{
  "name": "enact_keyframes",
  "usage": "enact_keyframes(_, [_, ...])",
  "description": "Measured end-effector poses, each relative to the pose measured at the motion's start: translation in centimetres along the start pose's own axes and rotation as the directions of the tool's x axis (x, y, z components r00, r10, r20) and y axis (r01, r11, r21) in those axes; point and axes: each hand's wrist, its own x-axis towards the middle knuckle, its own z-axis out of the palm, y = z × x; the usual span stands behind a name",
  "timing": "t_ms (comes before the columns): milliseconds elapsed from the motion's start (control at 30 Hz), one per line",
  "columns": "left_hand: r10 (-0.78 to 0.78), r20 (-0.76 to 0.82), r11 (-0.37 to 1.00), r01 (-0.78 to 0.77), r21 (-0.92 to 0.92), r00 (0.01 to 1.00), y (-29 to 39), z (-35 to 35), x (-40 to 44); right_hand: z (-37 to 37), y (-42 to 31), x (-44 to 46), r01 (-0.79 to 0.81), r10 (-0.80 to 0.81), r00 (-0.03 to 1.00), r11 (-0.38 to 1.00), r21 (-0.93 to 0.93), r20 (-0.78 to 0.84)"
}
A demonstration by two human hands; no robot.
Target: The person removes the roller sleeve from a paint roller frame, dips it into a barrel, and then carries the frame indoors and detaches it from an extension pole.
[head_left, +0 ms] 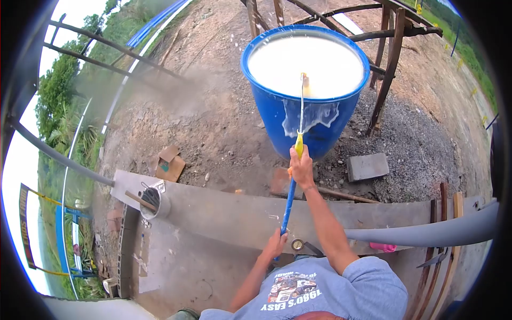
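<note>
Together, two hands point(274, 244) point(302, 167) curl fingers around one pole point(288, 205) extending over one barrel point(270, 113).

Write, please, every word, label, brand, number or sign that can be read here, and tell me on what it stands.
"1980'S EASY": on the grey-blue T-shirt, along its printed picture.
"EROS FARM", probably; the letters are soft: on the dark upright sign at the far left.
Too blurred to read surely: the shirt's other line of print.
No lettering that I can make out: the blue barrel.
</note>
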Motion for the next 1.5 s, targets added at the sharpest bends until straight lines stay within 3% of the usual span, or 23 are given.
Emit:
enact_keyframes(100, [-0.057,-0.008,0.997,0.057,0.047,0.998,-0.3,-0.4,0.3,-0.1,1.4,0.9,-0.184,0.184,0.980,0.983,-0.009,0.071])
enact_keyframes(167, [-0.064,-0.020,0.988,0.067,0.142,0.998,0.8,-1.2,0.3,0.9,2.1,2.0,-0.029,0.029,1.000,0.999,-0.045,0.007])
enact_keyframes(233, [-0.026,-0.039,0.999,0.028,0.045,0.999,0.9,-1.0,-0.5,1.3,3.3,1.4,0.048,-0.048,0.999,0.998,-0.046,-0.002])
enact_keyframes(300, [0.002,-0.086,0.999,-0.005,-0.041,0.996,0.4,-1.2,-1.0,1.8,0.1,1.0,0.088,-0.089,0.996,0.996,0.023,0.021])
enact_keyframes(467, [0.053,-0.283,0.984,-0.098,-0.148,0.958,0.4,-2.8,-3.8,4.2,-7.2,-2.8,0.027,-0.071,0.974,0.979,0.203,0.215])
enact_keyframes(533, [-0.007,-0.369,0.998,-0.019,-0.067,0.929,-1.5,-3.7,-5.9,6.4,-6.1,-4.7,0.027,-0.097,0.953,0.971,0.239,0.286])
enact_keyframes(567, [-0.033,-0.408,0.999,0.024,-0.026,0.913,-2.7,-4.1,-6.9,7.8,-4.8,-5.7,0.087,-0.144,0.944,0.976,0.198,0.296])
enact_keyframes(667, [-0.148,-0.461,0.989,0.130,-0.070,0.875,-7.1,-3.9,-10.7,10.8,-1.1,-9.9,-0.139,0.013,0.876,0.964,0.226,0.482])
enact_keyframes(700, [-0.204,-0.450,0.978,0.161,-0.133,0.870,-8.6,-3.8,-11.8,12.3,2.8,-10.9,-0.100,0.027,0.869,0.988,0.122,0.493])
enact_keyframes(767, [-0.320,-0.407,0.939,0.228,-0.259,0.856,-11.4,-2.7,-14.2,14.2,8.2,-14.5,-0.209,0.140,0.847,0.975,0.079,0.512])
enact_keyframes(833, [-0.363,-0.407,0.931,0.305,-0.202,0.838,-15.2,-1.2,-15.0,16.8,17.1,-17.5,-0.225,0.210,0.833,0.974,-0.034,0.511])
enact_keyframes(933, [-0.441,-0.368,0.897,0.410,-0.163,0.819,-19.9,0.5,-14.9,18.6,20.6,-19.7,-0.535,0.576,0.679,0.813,-0.231,0.455])
enact_keyframes(1033, [-0.442,-0.363,0.896,0.424,-0.134,0.820,-23.4,1.1,-13.3,20.5,24.9,-21.1,-0.467,0.534,0.756,0.845,-0.259,0.378])
enact_keyframes(1133, [-0.458,-0.319,0.889,0.440,-0.130,0.830,-26.0,1.2,-11.7,21.8,26.2,-22.0,-0.272,0.333,0.882,0.938,-0.216,0.333])
enact_keyframes(1200, [-0.465,-0.286,0.885,0.448,-0.128,0.838,-29.5,2.2,-10.6,22.4,30.9,-23.0,-0.190,0.302,0.895,0.924,-0.332,0.328])
enact_keyframes(1267, [-0.474,-0.254,0.881,0.457,-0.127,0.843,-32.5,3.7,-10.0,22.6,35.1,-23.8,-0.210,0.413,0.849,0.836,-0.507,0.330])
enact_keyframes(1333, [-0.529,-0.195,0.848,0.510,-0.140,0.826,-34.0,4.6,-9.8,23.5,38.0,-24.1,-0.288,0.645,0.707,0.637,-0.715,0.290])
enact_keyframes(1467, [-0.522,-0.194,0.852,0.496,-0.167,0.831,-34.2,4.7,-9.4,23.8,36.2,-23.8,-0.404,0.618,0.726,0.738,-0.541,0.301])
enact_keyframes(1500, [-0.524,-0.177,0.850,0.497,-0.174,0.833,-34.8,4.7,-9.3,23.9,37.3,-24.1,-0.371,0.606,0.737,0.732,-0.572,0.298])
